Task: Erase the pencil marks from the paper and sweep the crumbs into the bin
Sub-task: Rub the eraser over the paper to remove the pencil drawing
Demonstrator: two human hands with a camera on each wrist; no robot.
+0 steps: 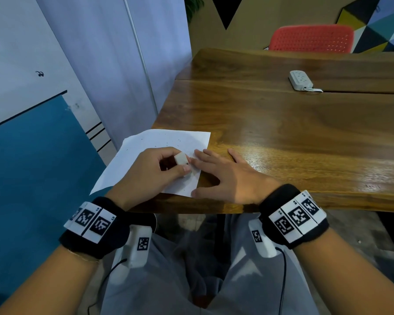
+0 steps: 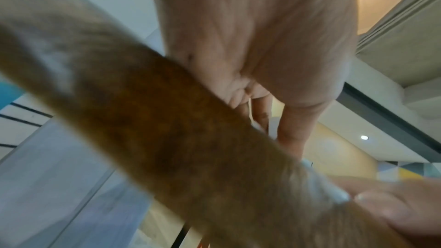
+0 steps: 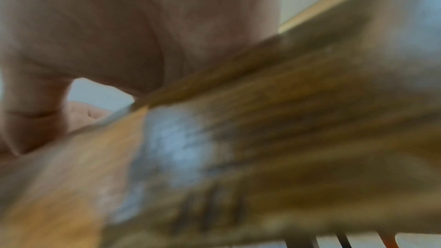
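My left hand (image 1: 146, 171) is curled around a small white eraser (image 1: 180, 159), thumb and fingers pinching it, its lower end pressed to the paper (image 1: 146, 144). The sheet lies at the near left corner of the wooden table (image 1: 282, 133), its left part hanging past the edge, with small dark crumbs (image 1: 166, 143) scattered over its far half. My right hand (image 1: 225, 176) lies flat with fingers spread, fingertips on the sheet's right edge just beside the eraser, palm on the wood. Farther back on the table sits a white power strip (image 1: 300, 80), and a red chair (image 1: 312, 38) stands behind it. Both wrist views are too blurred to add detail
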